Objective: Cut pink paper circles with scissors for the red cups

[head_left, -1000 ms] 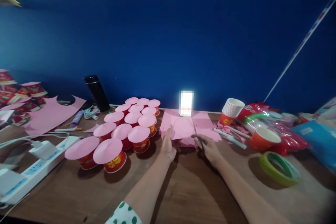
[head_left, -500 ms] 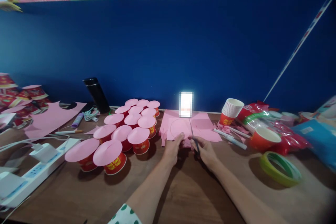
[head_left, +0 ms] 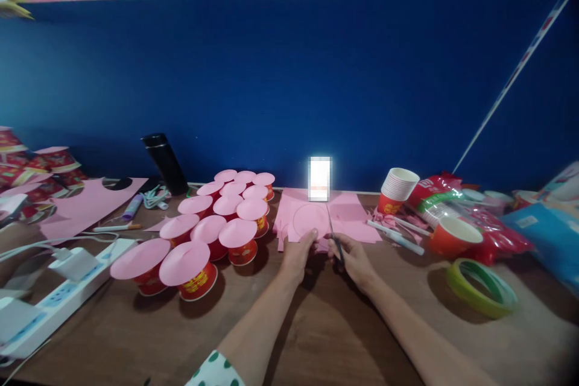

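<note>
Down at the bottom of the frame a polka-dot sleeve (head_left: 215, 369) runs up to the left hand (head_left: 296, 258), just below centre: part-closed, thumb over the near edge of a pink sheet (head_left: 311, 223), fingers tucked out of sight. Beside it, the right hand (head_left: 356, 262) is curled around the handles of a pair of scissors (head_left: 339, 258), blades pointing up the frame along the sheet's right side. Parted or together, biting paper or not? Too fine to call!

And there's the marker for progress: a round outline (head_left: 311, 205) on that sheet, drawn but not cut free, so this disc looks unfinished. More pink paper (head_left: 355, 208) lies behind and around it.

Out to centre left, the finished-looking work: a crowd of red paper cups (head_left: 199, 277), each wearing a pink disc. Over at right, behind the green tape roll (head_left: 497, 309), a lone paper cup (head_left: 455, 238) stands bare, with a bare cup stack (head_left: 400, 187) farther back, so plenty appears left to top.

Farthest up, a phone (head_left: 319, 178) with a blurred-out screen stands against the blue partition (head_left: 289, 84).
</note>
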Demonstrator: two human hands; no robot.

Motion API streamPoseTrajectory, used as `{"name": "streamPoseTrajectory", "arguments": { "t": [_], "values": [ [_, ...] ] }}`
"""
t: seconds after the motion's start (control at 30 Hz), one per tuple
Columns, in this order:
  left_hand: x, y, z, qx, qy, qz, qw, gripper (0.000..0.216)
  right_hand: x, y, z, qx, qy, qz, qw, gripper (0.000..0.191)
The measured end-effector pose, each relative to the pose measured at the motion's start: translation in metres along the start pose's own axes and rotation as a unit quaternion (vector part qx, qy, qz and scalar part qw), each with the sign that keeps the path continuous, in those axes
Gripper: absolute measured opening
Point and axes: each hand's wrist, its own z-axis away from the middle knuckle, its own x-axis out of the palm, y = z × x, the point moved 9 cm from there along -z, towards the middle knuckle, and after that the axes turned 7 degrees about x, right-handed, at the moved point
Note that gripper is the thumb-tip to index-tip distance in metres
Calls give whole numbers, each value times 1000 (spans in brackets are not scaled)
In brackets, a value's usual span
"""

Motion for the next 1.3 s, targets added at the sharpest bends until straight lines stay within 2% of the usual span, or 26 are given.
{"name": "streamPoseTrajectory", "arguments": {
  "t": [1.3],
  "values": [
    [-2, -7, -5, 7, -14, -15, 1000, 38, -2, -2, -1, -4, -4, 18, 1000, 47]
  ]
}}
